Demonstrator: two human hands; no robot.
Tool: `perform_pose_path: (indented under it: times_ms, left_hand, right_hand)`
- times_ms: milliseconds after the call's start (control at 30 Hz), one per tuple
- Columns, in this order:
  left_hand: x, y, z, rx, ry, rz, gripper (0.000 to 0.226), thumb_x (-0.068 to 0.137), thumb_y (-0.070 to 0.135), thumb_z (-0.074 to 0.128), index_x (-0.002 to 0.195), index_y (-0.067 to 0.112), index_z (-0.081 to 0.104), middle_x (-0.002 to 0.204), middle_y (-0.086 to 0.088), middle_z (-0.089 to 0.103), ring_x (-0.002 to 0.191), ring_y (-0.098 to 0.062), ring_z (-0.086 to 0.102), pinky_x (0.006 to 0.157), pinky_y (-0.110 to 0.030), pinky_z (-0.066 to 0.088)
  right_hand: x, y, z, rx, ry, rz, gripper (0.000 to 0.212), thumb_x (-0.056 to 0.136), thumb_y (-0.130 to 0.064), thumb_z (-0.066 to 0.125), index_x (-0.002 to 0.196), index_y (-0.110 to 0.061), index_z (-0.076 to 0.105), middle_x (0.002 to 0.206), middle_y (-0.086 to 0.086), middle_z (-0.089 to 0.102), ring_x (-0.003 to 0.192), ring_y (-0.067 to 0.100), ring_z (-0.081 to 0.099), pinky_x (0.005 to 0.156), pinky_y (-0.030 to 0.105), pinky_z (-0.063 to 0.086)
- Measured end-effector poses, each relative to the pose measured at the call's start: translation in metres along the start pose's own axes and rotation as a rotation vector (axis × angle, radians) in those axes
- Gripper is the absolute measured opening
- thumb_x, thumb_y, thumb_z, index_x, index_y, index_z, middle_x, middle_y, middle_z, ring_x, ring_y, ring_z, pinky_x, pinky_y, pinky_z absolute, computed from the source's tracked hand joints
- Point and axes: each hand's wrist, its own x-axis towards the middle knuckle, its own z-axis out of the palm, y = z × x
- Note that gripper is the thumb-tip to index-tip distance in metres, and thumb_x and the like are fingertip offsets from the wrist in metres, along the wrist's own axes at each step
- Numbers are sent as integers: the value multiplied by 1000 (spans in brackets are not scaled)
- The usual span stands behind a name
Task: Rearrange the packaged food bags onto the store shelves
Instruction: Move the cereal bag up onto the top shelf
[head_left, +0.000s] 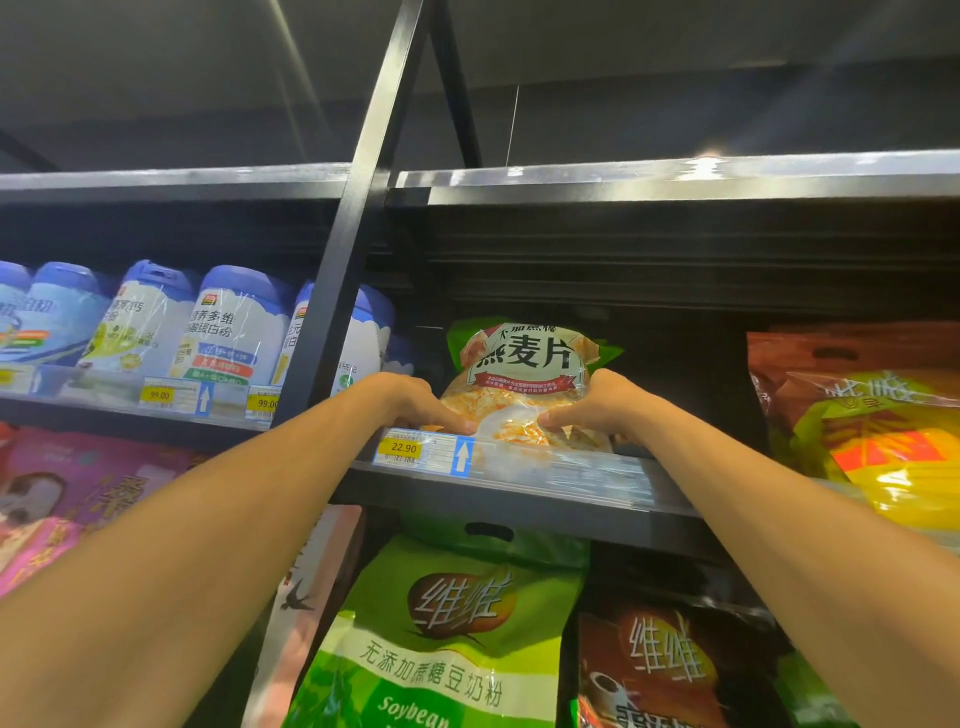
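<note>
A green-topped clear plastic oatmeal bag with a white label and pale orange flakes (522, 387) is held upright on the dark metal upper shelf (519, 499), at about 12 o'clock from view centre. Its lower left edge is gripped by the left hand (415, 402), fingers curled narrow onto the film just above the yellow 22.90 price tag (404, 448). Its lower right corner is pinched by the right hand (597, 410), fingers closed on the bag. The bag's base is seated at the shelf's front lip; whether it rests fully is not clear.

Step judged: placing and squaring this bag on the shelf. The slot behind and to 3 o'clock of the bag looks dark; its contents cannot be told.

At 9 o'clock, white canisters with blue lids (228, 322) are seen on the neighbouring shelf. At 3 o'clock a red-and-yellow plastic bag (878, 415) is seen. At 6 o'clock, one level down, a green soybean powder bag (441, 639) and a brown bag (670, 670) are standing.

Next move likely calls for the bag to be pushed back from the lip, stood straight with label forward, then let go gently so the soft film does not slump.
</note>
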Motion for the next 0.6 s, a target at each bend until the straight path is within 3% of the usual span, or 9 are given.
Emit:
perform_pose_path:
  times_ms: [167,267,333,467,533,600]
  left_hand:
    - [-7,2,1,49,12,-31,52,79,62,79,102,19,63,105,0,72,94,-18,70,87,-33,54]
    - [-12,4,1,110,62,-24,64,77,66,78,117,18,64,112,-1,71,102,-20,69,96,-36,54]
    - [-16,5,2,142,98,-12,64,77,66,78,116,17,62,109,-1,70,103,-21,68,97,-37,54]
    - [-27,6,2,180,215,28,58,80,63,77,106,15,58,99,-2,67,92,-18,66,78,-31,51]
    - [-33,5,2,188,309,82,69,82,63,75,125,10,62,119,-9,68,106,-24,67,82,-33,52]
    - [-42,6,3,145,409,157,83,85,58,76,148,12,48,145,-11,58,128,-30,60,99,-39,53]
  right_hand:
    - [2,3,1,-70,11,-13,38,81,-41,85,100,-23,58,89,-6,61,92,18,61,71,30,48]
    - [3,5,2,-160,27,-32,38,80,-52,83,99,-26,61,90,-7,64,88,14,62,80,33,56]
    - [3,4,1,-206,31,-37,49,77,-60,81,106,-24,64,96,-5,67,92,16,64,89,38,58]
    - [-6,1,-7,-198,37,-94,73,73,-66,79,132,-28,59,122,-5,70,108,18,66,98,39,56]
    - [-14,-2,-11,-232,78,-97,98,65,-77,76,144,-26,47,132,-1,64,115,21,62,98,40,55]
    - [-25,-6,-14,-329,141,-87,117,55,-89,66,152,-29,35,144,4,53,126,28,55,101,51,53]
